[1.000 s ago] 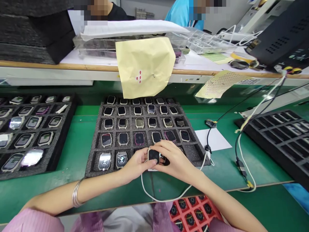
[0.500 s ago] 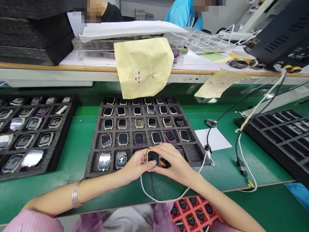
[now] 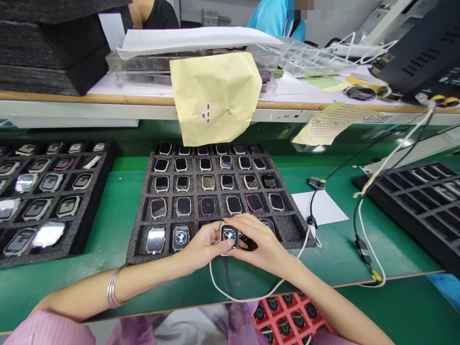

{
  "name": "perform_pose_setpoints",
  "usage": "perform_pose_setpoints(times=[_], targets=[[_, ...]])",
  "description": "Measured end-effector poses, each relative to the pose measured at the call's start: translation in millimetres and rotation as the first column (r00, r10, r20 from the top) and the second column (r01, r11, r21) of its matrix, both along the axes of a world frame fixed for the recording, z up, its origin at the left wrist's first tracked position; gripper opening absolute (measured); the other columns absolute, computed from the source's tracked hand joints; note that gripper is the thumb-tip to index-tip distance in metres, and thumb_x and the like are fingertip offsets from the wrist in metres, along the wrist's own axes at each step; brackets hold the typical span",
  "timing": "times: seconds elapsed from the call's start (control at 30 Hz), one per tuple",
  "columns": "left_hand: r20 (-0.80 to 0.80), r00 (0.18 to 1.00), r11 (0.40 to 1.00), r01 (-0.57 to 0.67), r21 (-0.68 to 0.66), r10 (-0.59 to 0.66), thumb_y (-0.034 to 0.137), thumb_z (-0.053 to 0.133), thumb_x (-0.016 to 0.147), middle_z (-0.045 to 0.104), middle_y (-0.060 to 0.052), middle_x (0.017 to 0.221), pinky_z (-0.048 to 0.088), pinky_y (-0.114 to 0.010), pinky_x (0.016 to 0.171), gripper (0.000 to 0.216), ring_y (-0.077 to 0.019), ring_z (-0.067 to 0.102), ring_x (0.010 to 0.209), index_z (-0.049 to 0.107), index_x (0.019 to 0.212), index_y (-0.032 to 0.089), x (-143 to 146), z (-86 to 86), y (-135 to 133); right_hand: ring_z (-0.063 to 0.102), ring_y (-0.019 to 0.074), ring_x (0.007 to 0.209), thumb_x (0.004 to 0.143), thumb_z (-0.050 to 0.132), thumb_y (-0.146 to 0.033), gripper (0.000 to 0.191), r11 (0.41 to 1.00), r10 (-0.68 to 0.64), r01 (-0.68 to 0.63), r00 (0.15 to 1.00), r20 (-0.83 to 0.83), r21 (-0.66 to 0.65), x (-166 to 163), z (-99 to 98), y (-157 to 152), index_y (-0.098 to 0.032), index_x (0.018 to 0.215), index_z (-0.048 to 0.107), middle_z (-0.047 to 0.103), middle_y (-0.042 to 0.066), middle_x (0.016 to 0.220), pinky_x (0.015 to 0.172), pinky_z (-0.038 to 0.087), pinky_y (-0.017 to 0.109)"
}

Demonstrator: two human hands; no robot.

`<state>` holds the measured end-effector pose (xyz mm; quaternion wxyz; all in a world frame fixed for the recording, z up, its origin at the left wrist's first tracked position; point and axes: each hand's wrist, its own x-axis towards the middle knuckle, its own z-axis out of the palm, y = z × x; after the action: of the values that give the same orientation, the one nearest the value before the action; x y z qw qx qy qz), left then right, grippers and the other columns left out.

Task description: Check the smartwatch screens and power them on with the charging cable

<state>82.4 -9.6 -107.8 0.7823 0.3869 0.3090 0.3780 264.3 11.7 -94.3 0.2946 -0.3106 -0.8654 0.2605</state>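
Between my two hands, a smartwatch without a strap (image 3: 229, 233) is held over the near edge of a dark foam tray (image 3: 136, 235). Its screen is lit with a watch face. My left hand (image 3: 206, 242) pinches it from the left, thumb along the lower edge of the screen. Fingers of my right hand (image 3: 257, 239) close round its top and right side. A white cable (image 3: 247, 301) loops out from below the watch. Rows of similar watches fill most of the tray's compartments; one near my left hand, a smartwatch (image 3: 180, 238), also shows a lit face.
More foam trays stand left (image 3: 88, 211) and right (image 3: 359, 179). A red tray (image 3: 278, 326) with round black parts lies below the table edge. Cables (image 3: 362, 249) hang at the right beside white paper (image 3: 323, 207). Yellow paper (image 3: 215, 96) hangs from the shelf; two people sit beyond.
The held watch's screen has gone from dark to a lit watch face. Both hands keep nearly the same grip and place; the view has shifted slightly.
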Motion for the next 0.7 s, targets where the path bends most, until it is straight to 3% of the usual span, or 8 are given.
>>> perform_pose_setpoints(times=[0.7], targets=[[-0.036, 0.999, 0.994, 0.005, 0.105, -0.001, 0.035, 0.072, 0.076, 0.071, -0.009, 0.094, 0.050, -0.033, 0.084, 0.035, -0.0228, 0.066, 0.091, 0.061, 0.101, 0.013, 0.5, 0.0, -1.7, 0.058, 0.0250, 0.099, 0.084, 0.069, -0.029, 0.047, 1.000, -0.027, 0.027, 1.000, -0.002, -0.007, 0.4, -0.1, -10.1, -0.019, 0.125, 0.051, 0.063, 0.011, 0.111, 0.085, 0.049, 0.042]])
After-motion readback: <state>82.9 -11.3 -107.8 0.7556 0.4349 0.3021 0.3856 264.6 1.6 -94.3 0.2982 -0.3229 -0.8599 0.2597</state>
